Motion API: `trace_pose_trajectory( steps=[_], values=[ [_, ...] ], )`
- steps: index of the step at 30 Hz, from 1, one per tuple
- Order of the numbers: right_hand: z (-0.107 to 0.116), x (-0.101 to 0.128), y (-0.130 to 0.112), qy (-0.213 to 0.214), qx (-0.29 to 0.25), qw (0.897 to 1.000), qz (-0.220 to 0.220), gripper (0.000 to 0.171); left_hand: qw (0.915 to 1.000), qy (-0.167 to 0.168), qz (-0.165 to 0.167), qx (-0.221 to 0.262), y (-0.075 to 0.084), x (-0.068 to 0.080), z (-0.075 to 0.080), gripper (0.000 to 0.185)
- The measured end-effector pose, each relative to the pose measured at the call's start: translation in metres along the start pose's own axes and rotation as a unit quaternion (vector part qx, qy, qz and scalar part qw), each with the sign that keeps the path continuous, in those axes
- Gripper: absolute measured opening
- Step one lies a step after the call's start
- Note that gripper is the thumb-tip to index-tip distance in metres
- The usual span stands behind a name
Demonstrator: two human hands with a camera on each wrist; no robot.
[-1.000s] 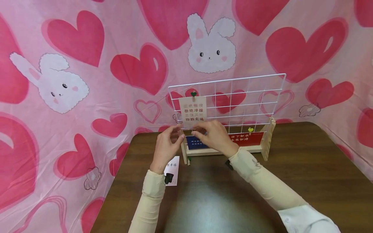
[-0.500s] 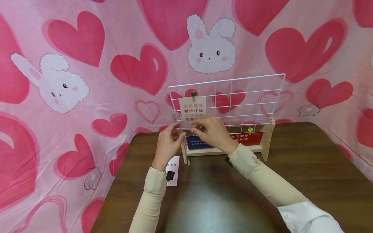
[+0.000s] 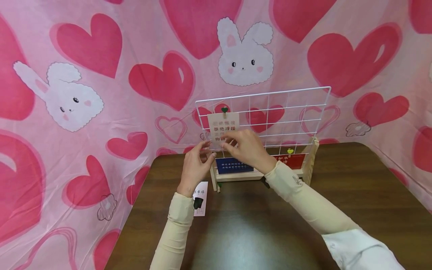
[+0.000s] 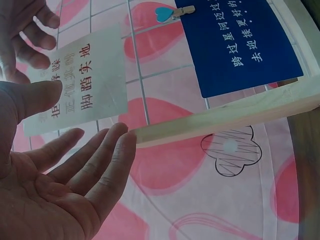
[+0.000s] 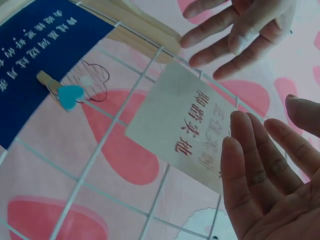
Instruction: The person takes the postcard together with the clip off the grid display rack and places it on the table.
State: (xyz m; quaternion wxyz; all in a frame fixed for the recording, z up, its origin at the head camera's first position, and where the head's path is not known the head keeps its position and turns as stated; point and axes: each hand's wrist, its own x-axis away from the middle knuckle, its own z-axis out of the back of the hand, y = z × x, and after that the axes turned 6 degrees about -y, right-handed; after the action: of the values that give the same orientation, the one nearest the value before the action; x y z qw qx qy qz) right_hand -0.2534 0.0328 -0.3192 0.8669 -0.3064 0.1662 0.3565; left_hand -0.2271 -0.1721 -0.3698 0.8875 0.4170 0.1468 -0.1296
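Observation:
A cream card (image 3: 216, 129) with printed characters hangs on the left of a white wire grid (image 3: 276, 120). A clip with a green heart (image 3: 224, 109) holds its top edge. My left hand (image 3: 195, 165) is at the card's lower left, its fingers gently bent and thumb apart; its fingertips are near the wooden post (image 4: 200, 122). In front of the card's lower right is my right hand (image 3: 248, 148), which covers some of the characters. Its extended fingers (image 5: 242, 170) overlap the card in the right wrist view; contact cannot be told. Neither hand holds anything.
A blue card (image 3: 234, 165) with a blue heart clip (image 5: 70, 96) and a red card (image 3: 295, 161) with a yellow heart clip (image 3: 290, 151) are low on the grid. On the brown table (image 3: 270, 225) lie a white card (image 3: 201, 187) and a small green clip (image 3: 218, 187).
My right hand has risen slightly along the hanging card, covering more of its characters and uncovering more of the blue card. My left hand has hardly moved.

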Motion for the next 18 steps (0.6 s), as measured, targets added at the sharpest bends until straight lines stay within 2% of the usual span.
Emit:
trace_pose_trajectory(
  steps=[18],
  values=[
    [0.021,-0.015,-0.007,0.023,0.012,1.0,0.011,0.033,0.9996,0.006,-0.006,-0.027,0.003,-0.008,-0.005,0.052]
  ],
)
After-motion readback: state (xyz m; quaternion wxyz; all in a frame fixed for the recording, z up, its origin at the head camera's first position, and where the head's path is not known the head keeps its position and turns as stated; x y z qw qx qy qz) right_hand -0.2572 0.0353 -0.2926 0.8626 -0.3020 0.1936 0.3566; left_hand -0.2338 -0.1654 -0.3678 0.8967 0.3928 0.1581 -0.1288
